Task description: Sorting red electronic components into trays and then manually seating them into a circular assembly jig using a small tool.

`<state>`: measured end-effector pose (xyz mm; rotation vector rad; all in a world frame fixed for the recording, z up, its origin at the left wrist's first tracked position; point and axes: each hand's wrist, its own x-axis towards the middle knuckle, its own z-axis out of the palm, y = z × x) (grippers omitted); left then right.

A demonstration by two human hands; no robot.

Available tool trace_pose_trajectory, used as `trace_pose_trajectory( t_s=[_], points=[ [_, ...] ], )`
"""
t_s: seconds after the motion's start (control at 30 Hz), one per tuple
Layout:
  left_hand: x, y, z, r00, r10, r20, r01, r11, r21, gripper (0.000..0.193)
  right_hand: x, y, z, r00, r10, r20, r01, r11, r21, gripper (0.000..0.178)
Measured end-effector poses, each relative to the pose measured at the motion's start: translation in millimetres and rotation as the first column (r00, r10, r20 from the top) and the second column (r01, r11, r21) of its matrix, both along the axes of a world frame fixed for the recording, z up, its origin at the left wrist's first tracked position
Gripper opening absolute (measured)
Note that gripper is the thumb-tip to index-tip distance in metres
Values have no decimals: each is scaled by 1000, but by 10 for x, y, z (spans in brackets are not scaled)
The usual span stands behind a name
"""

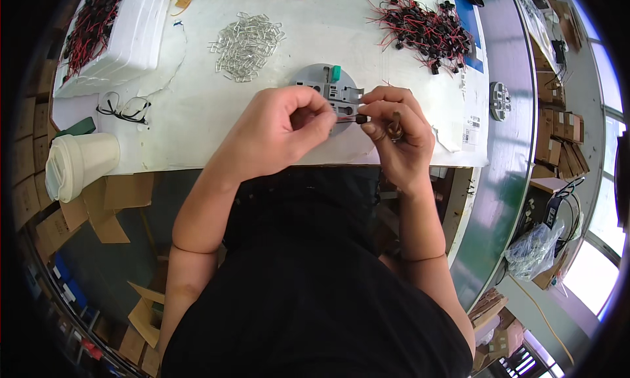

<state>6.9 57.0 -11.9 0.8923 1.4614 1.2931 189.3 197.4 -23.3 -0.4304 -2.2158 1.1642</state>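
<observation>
While both hands meet over the near side of the grey disc (307, 75), the small black part (361, 119) sits between them, close to the near edge of the bench (190, 138). I see the right hand (412, 142) clamped on it with thumb and fingertips, and the left hand (272, 132) seems pinched on its thin wires (344, 120), though the fingers hide just where. Holding the two ends apart like this probably keeps the wires straight and the part from turning. Whether the part touches the disc, I cannot tell. A brown rod (396, 127) is tucked in the right hand, perhaps to leave the fingertips free; its kind is unclear.

Beyond the disc, a green tab (336, 73) stands up on its far side. The clips (249, 46) lie heaped at far left and the wired parts (433, 37) at far right, likely kept apart so neither pile tangles with the other and each hand has one within reach. Glasses (125, 109) rest well to the left, presumably out of the way.
</observation>
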Motion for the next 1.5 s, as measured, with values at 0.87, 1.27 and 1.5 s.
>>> trace_pose_trajectory(
  t_s=[0.87,1.27,1.5],
  points=[
    [-131,91,-156,932,-9,-361,-65,979,-192,13,22,67,-89,948,57,313,-210,851,481,28],
    [-296,161,-220,603,-106,-790,309,945,110,94,190,-77,-125,945,24,326,-219,786,578,30],
    [-148,140,-263,614,-92,-784,236,969,71,101,-104,-75,-144,950,-159,-269,-13,840,-543,23]
  ],
)
